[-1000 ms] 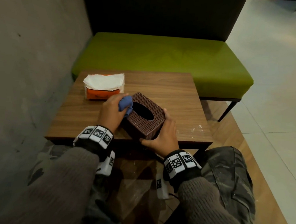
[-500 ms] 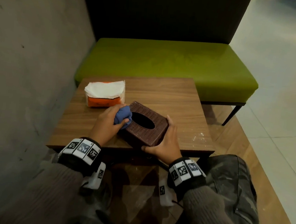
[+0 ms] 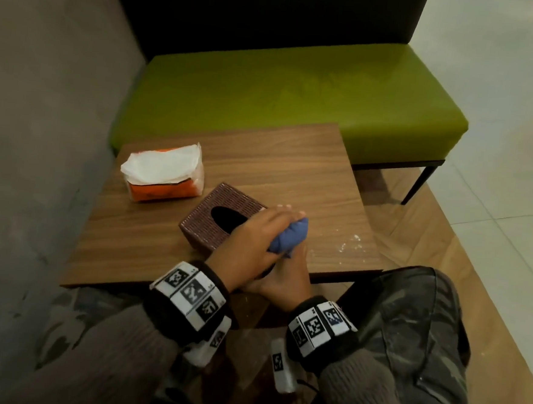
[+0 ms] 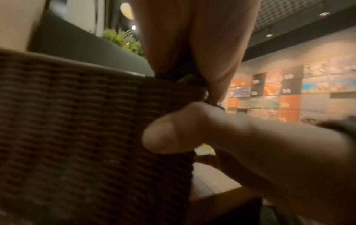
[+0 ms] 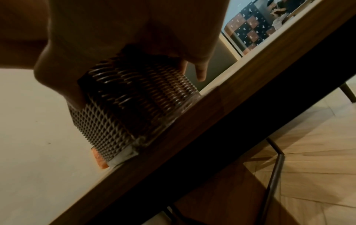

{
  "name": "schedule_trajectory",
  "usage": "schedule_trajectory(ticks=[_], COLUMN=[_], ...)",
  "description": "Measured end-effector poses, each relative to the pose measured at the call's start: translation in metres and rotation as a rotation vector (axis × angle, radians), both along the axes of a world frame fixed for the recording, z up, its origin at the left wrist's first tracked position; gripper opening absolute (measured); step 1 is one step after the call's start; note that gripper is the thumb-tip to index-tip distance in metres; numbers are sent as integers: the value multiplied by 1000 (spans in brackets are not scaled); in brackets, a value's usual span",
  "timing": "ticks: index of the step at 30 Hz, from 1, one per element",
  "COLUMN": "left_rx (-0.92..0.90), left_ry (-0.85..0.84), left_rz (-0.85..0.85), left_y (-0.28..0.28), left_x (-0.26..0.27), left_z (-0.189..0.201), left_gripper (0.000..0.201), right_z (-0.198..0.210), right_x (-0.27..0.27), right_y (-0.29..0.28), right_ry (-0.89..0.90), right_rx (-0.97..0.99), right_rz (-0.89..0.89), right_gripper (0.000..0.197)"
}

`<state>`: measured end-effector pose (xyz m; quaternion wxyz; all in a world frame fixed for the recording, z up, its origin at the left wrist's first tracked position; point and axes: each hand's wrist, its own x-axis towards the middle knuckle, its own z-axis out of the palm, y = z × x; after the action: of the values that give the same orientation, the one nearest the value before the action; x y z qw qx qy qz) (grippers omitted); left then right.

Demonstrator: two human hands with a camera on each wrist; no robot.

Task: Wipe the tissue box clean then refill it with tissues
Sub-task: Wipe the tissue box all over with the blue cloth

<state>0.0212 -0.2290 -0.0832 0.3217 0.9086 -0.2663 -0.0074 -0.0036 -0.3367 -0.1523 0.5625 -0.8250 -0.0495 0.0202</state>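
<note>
Swung the left hand (image 3: 249, 241) since a second ago from the far-left corner of the tissue box (image 3: 217, 217) over its top to its right edge, with the blue cloth (image 3: 289, 239) carried along. Kept the right hand (image 3: 285, 279) on the box's near-right corner throughout.

Showed, from the head view only, the cloth bunched in the left hand's curled fingers and pressed against the box's right side. Hid most of the right hand there, under the left wrist. Gave no blue at all from the left wrist view: only the box's brown weave (image 4: 77, 121) filling the left half, blurred, with the right hand's thumb (image 4: 173, 134) pressed flat on the box's near wall. Revealed from the right wrist view the right hand (image 5: 115, 30) wrapped over the box (image 5: 134, 106), thumb on one wall and fingers (image 5: 200, 71) on the next, clamping it down on the counter (image 5: 212, 129).

Left the box standing upright on the counter (image 3: 261, 163), close to its near edge. Showed only darkness through the oval slot in the box's top, so cannot tell what lay inside. Found, just beyond the box's far-left corner, the tissue pack (image 3: 163, 175): an orange wrapper torn open on top with white tissues inside. Caught a sliver of that orange (image 5: 98, 159) behind the box from the right wrist too.
</note>
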Motion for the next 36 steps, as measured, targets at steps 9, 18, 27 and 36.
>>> schedule_trajectory(ticks=[9,18,27,36], left_rx=[78,159,292,357], left_ry=[23,-8,36,95], left_rz=[534,455,307,217], left_y=[77,45,40,62], left_x=[32,-15,-6,7], left_z=[17,10,21,31], left_gripper=[37,31,31,32], right_z=[7,12,13,17], right_x=[8,6,5,6], right_y=[-4,-3,-2,-3], right_ry=[-33,-13,5,-10], right_rx=[-182,-236,-254,-307], right_rz=[8,12,-9,27], right_gripper=[127,127,131,126])
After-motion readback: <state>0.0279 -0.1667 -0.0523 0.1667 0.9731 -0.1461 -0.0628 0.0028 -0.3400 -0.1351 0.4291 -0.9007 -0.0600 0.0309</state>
